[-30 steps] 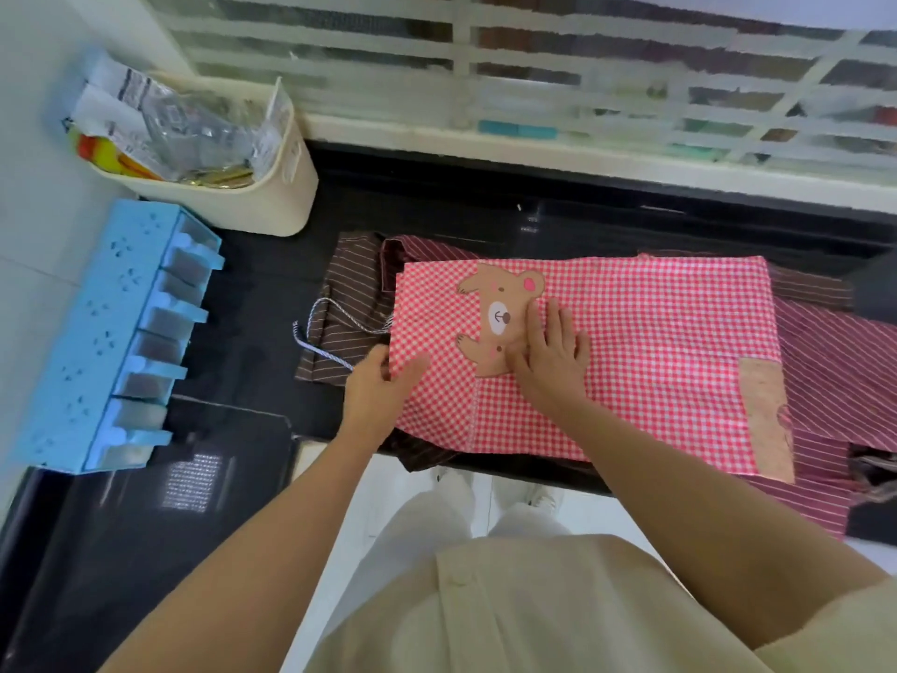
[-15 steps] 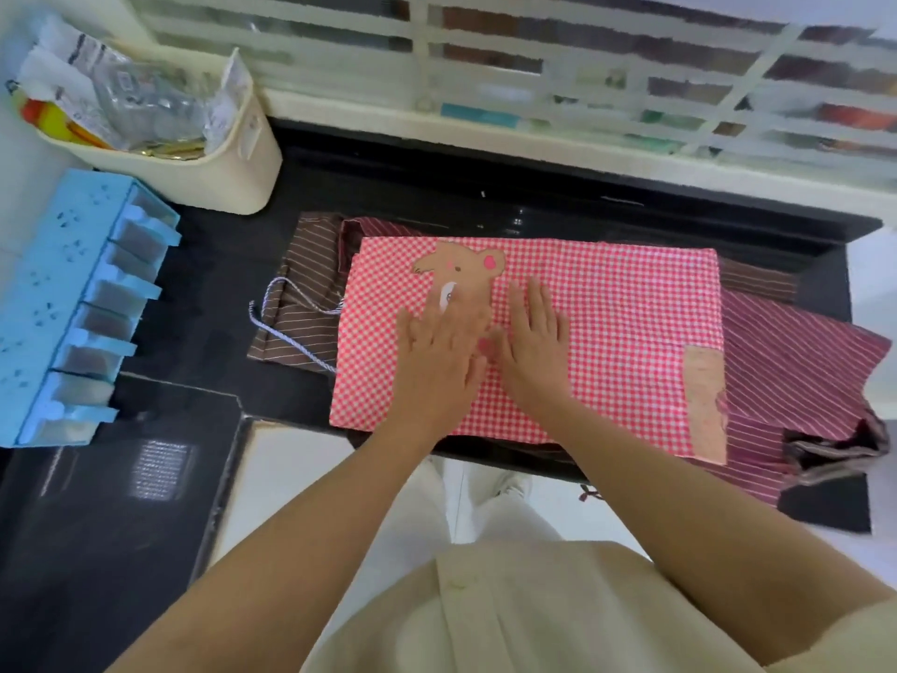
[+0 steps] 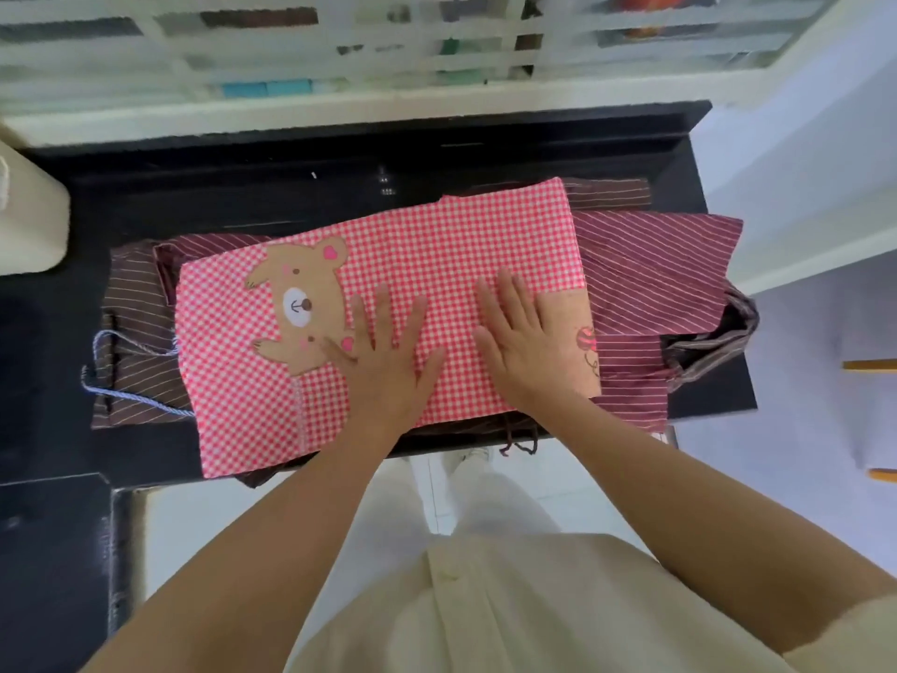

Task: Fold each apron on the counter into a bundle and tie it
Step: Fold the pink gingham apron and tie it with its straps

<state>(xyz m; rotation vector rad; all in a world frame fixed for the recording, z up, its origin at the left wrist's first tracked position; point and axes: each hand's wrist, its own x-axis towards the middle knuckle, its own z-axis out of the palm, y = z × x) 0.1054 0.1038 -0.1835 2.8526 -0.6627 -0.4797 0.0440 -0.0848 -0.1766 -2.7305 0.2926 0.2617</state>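
Flat palms, left hand (image 3: 383, 366) and right hand (image 3: 522, 342), press rectangular gingham apron (image 3: 437, 255).

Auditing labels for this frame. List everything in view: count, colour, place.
pink checked apron: 1, pink and white, folded flat on top of the pile, mid counter
bear patch: 1, tan, on the left part of that apron
striped aprons: at least 2, brown and maroon, under the pink one, showing at left and right
cord: 1, blue and white, lying on the brown stripes at left
counter: 1, black, under the pile
bin: 1, cream, far left edge, cut off by the frame
window grille: 1, white, behind the counter
left hand: 1, flat on the pink apron, just right of the bear
right hand: 1, flat on the pink apron, near its right end
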